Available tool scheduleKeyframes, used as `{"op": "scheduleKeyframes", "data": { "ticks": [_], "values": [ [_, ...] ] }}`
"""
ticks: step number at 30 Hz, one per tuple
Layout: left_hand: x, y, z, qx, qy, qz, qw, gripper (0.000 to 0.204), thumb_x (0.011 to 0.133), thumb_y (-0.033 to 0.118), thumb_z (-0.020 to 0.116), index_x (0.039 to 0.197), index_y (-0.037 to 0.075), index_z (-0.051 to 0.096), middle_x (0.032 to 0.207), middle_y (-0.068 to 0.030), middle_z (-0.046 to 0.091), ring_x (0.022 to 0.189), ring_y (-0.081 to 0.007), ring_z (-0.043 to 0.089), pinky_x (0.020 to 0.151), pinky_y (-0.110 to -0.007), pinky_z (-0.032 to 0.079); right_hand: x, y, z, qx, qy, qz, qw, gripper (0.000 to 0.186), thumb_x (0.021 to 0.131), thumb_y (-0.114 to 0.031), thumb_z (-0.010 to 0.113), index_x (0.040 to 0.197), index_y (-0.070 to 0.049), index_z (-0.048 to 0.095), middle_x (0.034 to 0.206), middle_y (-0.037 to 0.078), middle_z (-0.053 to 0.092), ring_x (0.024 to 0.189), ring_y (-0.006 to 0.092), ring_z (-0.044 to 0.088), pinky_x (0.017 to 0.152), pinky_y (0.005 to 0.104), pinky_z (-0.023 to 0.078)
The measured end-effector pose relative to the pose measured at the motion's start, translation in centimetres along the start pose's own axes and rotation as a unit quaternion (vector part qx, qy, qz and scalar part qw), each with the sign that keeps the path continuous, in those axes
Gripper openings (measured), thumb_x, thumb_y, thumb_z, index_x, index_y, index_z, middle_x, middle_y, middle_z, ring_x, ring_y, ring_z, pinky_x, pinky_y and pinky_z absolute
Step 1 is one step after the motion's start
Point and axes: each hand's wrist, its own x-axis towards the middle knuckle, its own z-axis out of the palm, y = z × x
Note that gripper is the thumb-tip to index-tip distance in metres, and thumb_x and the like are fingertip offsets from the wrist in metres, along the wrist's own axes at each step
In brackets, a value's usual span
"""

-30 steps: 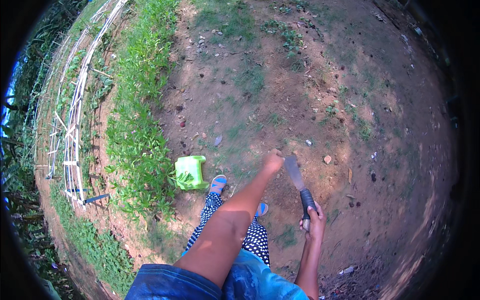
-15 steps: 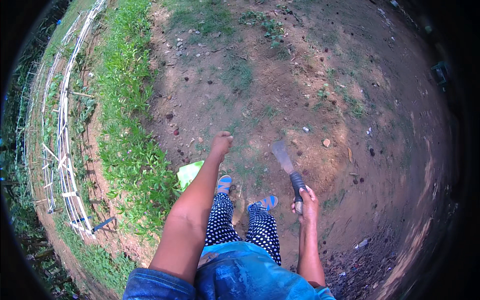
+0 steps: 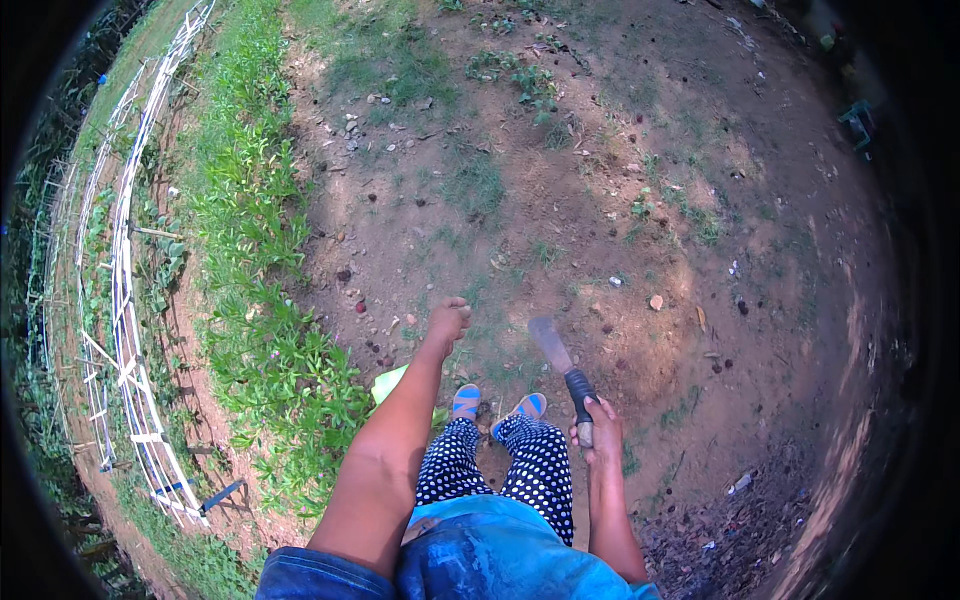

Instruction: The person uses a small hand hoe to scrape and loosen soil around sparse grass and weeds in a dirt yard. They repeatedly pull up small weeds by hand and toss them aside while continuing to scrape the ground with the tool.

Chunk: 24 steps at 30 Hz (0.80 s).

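Bladed tool (image 3: 571, 376) (black-handled) in right grip (image 3: 599, 430)

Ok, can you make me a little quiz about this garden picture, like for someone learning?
1. Which hand holds the wide-bladed tool?
2. The trousers show: A) stripes, B) white dots, C) checks?
3. Fill in: the light-green thing is partly hidden by the left ____.

Key: 1. Right hand. 2. B. 3. Forearm.
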Motion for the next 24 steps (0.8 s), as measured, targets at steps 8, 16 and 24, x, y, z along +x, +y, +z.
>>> {"op": "scheduleKeyframes", "data": {
  "ticks": [8,16,24],
  "values": [
    [0.0,1.5,-2.0,-0.004,0.035,0.01,0.999,0.033,0.082,0.009,0.061,0.113,0.002,0.054,0.082,-0.0048,0.058,0.061,-0.0142,0.054,0.049,-0.028,0.041,2.5,-1.4,2.2,-0.082,-0.052,0.005,0.995,0.033,0.085,-0.018,0.061,0.113,-0.003,0.052,0.065,0.006,0.056,0.041,0.0148,0.054,0.031,0.0262,0.04],
    [1.9,-1.8,-8.2,0.005,0.115,-0.036,0.993,0.028,0.083,0.011,0.061,0.11,0.011,0.054,0.084,-0.0021,0.058,0.07,-0.0139,0.054,0.055,-0.03,0.043,6.3,-0.9,6.6,-0.184,-0.144,0.051,0.971,0.037,0.084,-0.017,0.06,0.118,-0.003,0.051,0.066,0.006,0.056,0.04,0.015,0.053,0.032,0.0271,0.04],
    [0.4,-5.2,-13.1,0.012,0.195,-0.051,0.979,0.029,0.083,0.006,0.057,0.112,0.007,0.052,0.082,-0.0044,0.061,0.061,-0.0141,0.059,0.047,-0.03,0.04,7.8,-0.2,8.3,-0.216,-0.172,0.073,0.958,0.036,0.084,-0.016,0.061,0.115,-0.001,0.051,0.073,0.007,0.056,0.04,0.0153,0.053,0.03,0.0276,0.039]
  ]
}}
